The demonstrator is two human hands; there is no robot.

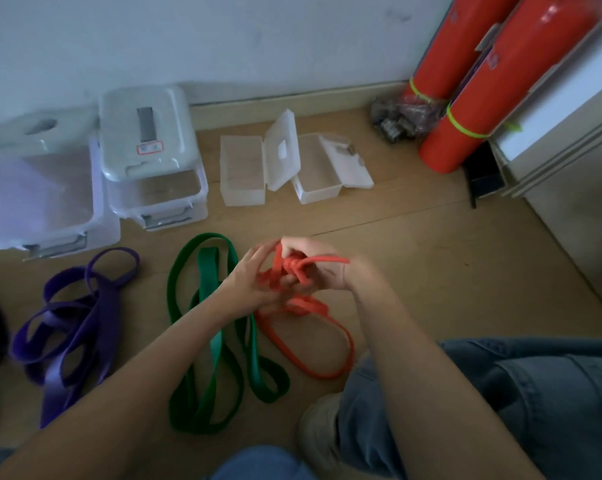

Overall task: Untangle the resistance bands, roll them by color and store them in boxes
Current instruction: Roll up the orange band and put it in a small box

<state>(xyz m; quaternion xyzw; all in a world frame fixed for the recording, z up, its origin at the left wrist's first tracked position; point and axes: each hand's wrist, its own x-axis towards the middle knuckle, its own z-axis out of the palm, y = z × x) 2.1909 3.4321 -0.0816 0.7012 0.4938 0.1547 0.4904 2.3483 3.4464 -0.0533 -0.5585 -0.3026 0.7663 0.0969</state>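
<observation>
Above the floor, both hands [254,282] [313,265] grip the orange band's [306,341] knot, fingers hiding it.

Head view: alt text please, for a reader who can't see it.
Both hands, left hand and right hand, grip a knotted red band above a wooden floor. Green band and purple band lie loose to the left; open clear boxes stand by the wall.

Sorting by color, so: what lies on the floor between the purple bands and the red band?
In the head view, the green band lies looped on the floor between the purple bands and the red band both hands work on.
</observation>
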